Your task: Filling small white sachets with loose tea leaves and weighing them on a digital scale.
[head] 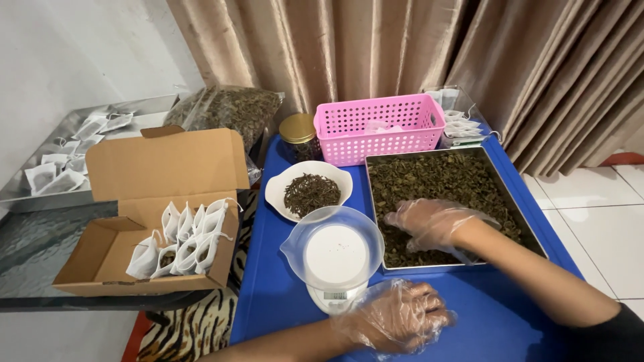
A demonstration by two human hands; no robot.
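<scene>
At the far left I see a metal tray on a glass side surface, carrying filled white tea bags. Just beside it stands an open cardboard box with its lid raised; upright filled sachets occupy its right half. Behind the box lies a clear bag of dried leaves.

The blue table begins right of the box. At its back edge I note a dark jar with a gold lid, then a pink perforated basket, with a clear container of empty bags at the back right corner. In front of the jar sits a white bowl holding dark dried tea. Nearer the front edge is a white digital scale topped by a clear plastic cup; the cup appears almost empty.

My left hand, in a clear disposable glove, rests on the table at the front edge, just right of the scale. Its fingers are loosely curled and hold nothing.

A rectangular steel tray fills the right half of the table and contains loose dried tea leaves. My right hand, also gloved, is inside this tray near its front left corner, in contact with the leaves. The fingers are bent downward into the leaves; I cannot tell whether they have closed on any.
</scene>
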